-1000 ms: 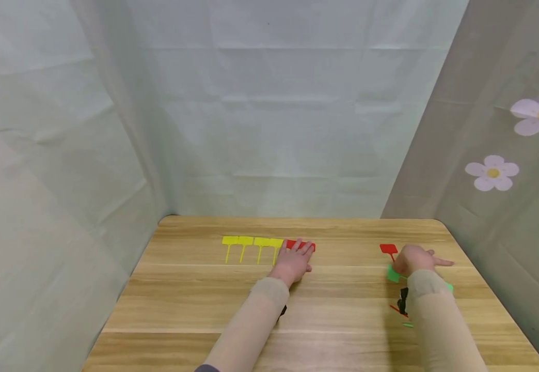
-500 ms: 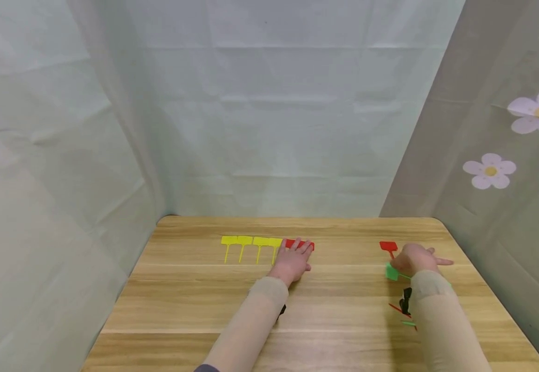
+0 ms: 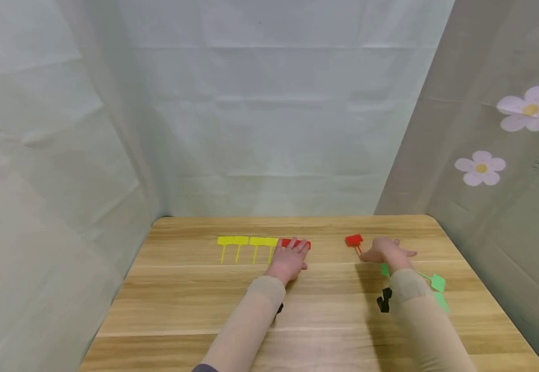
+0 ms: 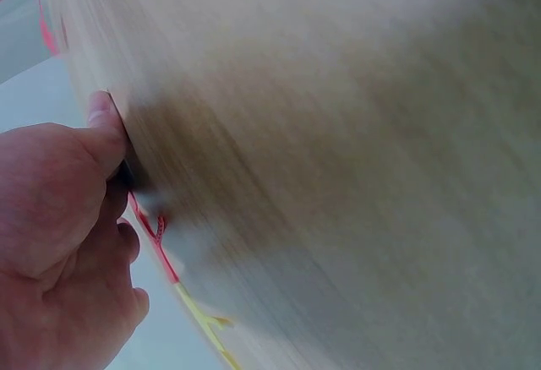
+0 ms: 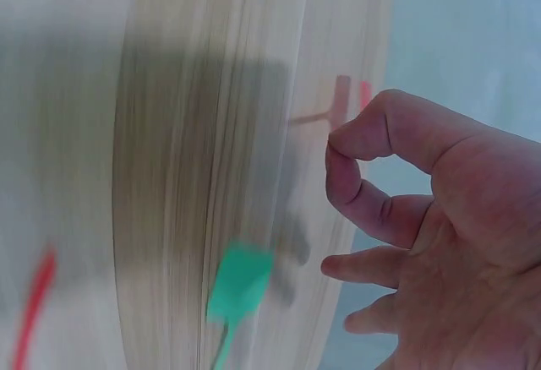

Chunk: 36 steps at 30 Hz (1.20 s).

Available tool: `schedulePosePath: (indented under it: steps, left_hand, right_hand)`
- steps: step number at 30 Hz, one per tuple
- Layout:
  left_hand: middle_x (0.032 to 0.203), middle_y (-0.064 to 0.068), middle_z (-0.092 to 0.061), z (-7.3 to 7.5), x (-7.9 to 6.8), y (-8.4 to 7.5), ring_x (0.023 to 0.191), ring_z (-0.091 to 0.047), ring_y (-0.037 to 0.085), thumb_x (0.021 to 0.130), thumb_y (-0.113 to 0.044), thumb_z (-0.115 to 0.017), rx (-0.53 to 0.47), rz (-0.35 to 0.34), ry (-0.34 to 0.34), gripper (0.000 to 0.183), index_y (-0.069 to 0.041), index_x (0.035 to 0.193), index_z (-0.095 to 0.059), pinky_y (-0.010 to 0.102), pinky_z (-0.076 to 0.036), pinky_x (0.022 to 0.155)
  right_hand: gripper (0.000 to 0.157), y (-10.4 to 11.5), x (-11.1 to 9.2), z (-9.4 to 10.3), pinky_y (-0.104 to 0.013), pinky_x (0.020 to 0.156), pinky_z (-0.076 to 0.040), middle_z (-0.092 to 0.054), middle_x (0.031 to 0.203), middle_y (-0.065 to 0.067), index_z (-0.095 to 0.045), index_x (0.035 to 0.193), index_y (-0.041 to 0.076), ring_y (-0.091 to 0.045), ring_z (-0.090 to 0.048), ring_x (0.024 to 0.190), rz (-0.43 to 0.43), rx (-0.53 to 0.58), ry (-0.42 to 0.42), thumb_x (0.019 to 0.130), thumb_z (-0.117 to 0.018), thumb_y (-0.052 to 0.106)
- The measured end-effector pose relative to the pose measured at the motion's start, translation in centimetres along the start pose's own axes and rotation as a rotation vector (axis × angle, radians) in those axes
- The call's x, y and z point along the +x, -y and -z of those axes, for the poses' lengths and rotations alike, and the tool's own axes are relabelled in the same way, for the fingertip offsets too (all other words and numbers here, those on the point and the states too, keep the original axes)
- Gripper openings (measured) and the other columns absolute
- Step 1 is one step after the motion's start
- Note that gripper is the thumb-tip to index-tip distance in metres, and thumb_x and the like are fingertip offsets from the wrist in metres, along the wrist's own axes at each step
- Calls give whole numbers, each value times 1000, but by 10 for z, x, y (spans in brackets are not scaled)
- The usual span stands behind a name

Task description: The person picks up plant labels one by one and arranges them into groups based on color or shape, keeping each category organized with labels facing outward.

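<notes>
My right hand (image 3: 387, 253) pinches the thin stem of a red tag (image 3: 354, 241) between thumb and index finger, its flat head raised above the table's right half. In the right wrist view, part of that head shows beyond the pinch, and the other fingers reach out loosely. With fingers spread, my left hand (image 3: 289, 261) rests on the red tags (image 3: 286, 243), covering much of them. To their left, several yellow tags (image 3: 240, 241) form a row, heads side by side and stems toward me. In the left wrist view, red and yellow tags (image 4: 203, 318) run along beyond the fingers.
Green tags (image 3: 438, 282) lie around my right forearm, partly hidden by it. One green tag (image 5: 241, 277) and a blurred red strip (image 5: 35, 307) show in the right wrist view. Pale cloth (image 3: 269, 129) hangs behind the wooden table (image 3: 181, 299).
My right hand has moved left with the red tag, lifting it away from the green tags, which are now more exposed. My left hand has stayed on the red tags.
</notes>
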<state>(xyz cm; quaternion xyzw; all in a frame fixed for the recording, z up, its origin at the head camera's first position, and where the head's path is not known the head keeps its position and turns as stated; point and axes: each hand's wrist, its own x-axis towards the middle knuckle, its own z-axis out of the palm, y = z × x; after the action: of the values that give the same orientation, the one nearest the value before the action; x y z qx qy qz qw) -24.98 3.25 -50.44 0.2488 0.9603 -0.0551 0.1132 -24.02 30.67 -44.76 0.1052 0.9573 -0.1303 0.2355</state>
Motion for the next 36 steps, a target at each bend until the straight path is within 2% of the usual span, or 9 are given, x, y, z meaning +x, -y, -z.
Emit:
schedulePosePath:
  steps: [7, 13, 19, 24, 26, 28, 31, 32, 36]
  left_hand:
    - [165, -9, -19, 2, 0, 3, 152, -11, 20, 100, -47, -53, -5, 4, -11, 69, -24, 159, -27, 56, -9, 120]
    - [165, -9, -18, 1, 0, 2, 153, -11, 20, 99, -46, -53, -3, 6, -1, 69, -24, 159, -27, 56, -9, 120]
    - [165, -9, -19, 0, 1, 2, 152, -12, 20, 99, -46, -54, 0, 2, -9, 69, -24, 159, -28, 56, -10, 120]
    - [165, -9, -17, 0, -1, 2, 153, -11, 20, 100, -46, -53, -20, 4, -2, 69, -24, 159, -27, 56, -8, 120]
    - [165, -10, -17, 1, -1, 2, 153, -11, 20, 100, -46, -53, -26, 8, -4, 68, -25, 159, -27, 56, -8, 120]
    - [165, -10, -17, 1, -2, 2, 153, -11, 20, 100, -46, -53, -22, 6, -5, 69, -25, 159, -27, 56, -8, 120]
    - [165, -10, -17, 1, -2, 2, 153, -11, 20, 100, -47, -52, -18, 1, -8, 69, -25, 159, -26, 56, -8, 120]
    - [165, -10, -18, 1, -2, 1, 153, -11, 20, 100, -47, -52, -16, -1, -9, 69, -25, 159, -27, 56, -8, 120]
    - [164, -10, -20, 1, -1, 0, 152, -12, 20, 99, -47, -53, -19, 2, -14, 68, -25, 159, -28, 57, -9, 119]
  right_hand:
    - [42, 40, 1, -25, -90, 91, -9, -35, 144, -42, -67, 103, 3, -63, -8, 140, 70, -29, -71, 84, -64, 41]
    - [32, 61, -3, -43, -89, 93, -6, -54, 138, -27, -65, 82, 10, -61, -5, 142, 99, -18, -92, 84, -65, 42]
    - [40, 71, -3, -54, -88, 93, 0, -38, 148, -34, -71, 94, 7, -61, 0, 142, 100, 6, -121, 83, -71, 45]
    - [30, 74, 0, -61, -88, 93, 5, -29, 151, -38, -73, 83, 15, -62, 4, 141, 129, 51, -177, 83, -74, 45]
    - [24, 74, 4, -64, -87, 94, 7, -27, 153, -36, -72, 87, 18, -61, 5, 142, 167, 85, -232, 86, -74, 42]
    - [24, 74, 8, -67, -85, 96, 9, -22, 157, -33, -72, 106, 20, -59, 6, 143, 214, 98, -284, 90, -72, 38]
    - [44, 75, 13, -70, -83, 98, 9, -15, 160, -30, -60, 138, 24, -57, 6, 144, 275, 75, -326, 95, -68, 29]
    - [49, 75, 15, -71, -83, 99, 10, -12, 161, -29, -55, 143, 26, -56, 7, 144, 286, 61, -326, 96, -68, 27]
    - [52, 76, 17, -70, -82, 99, 11, -10, 161, -29, -53, 147, 28, -55, 13, 144, 291, 25, -303, 97, -66, 26]
